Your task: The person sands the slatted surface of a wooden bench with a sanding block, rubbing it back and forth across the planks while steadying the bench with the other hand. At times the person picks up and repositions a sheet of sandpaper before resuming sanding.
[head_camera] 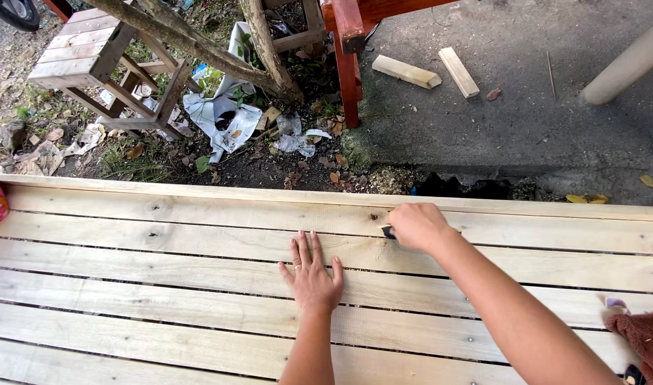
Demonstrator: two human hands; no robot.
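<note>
Two hands work the slatted plank surface (162, 285) filling the lower frame. At centre, the right hand (415, 225) is curled shut around a small dark tool (388, 231), only its tip showing, pressed to a slat near the far edge. Short, even strokes along the grain, with steady downward pressure, would likely suit it best. Just below and left of it, the left hand (312, 274) lies flat, fingers spread, bracing the boards. Both forearms reach up from the bottom edge, the right one angled in from the lower right.
</note>
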